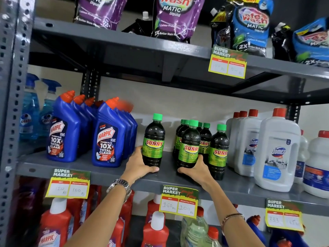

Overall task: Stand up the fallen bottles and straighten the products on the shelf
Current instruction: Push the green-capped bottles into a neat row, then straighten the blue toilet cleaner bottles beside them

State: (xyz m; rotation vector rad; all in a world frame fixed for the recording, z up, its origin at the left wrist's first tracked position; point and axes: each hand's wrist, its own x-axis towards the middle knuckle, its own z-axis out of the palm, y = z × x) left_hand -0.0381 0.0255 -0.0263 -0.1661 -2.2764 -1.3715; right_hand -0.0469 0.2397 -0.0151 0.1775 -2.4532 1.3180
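Observation:
On the grey middle shelf (89, 169) stand dark Sunny bottles with green caps. One Sunny bottle (154, 139) stands upright, apart from the rest, and my left hand (140, 164) grips its base. My right hand (196, 171) wraps the base of a second upright Sunny bottle (190, 143) at the front of a cluster of several Sunny bottles (218, 152). No bottle on this shelf lies on its side.
Blue Harpic bottles (108, 138) stand in rows to the left, white Domex jugs (276, 150) to the right. Detergent pouches (176, 16) sit on the shelf above, red Harpic bottles (154, 230) below. Price tags (179, 202) hang from the shelf edges.

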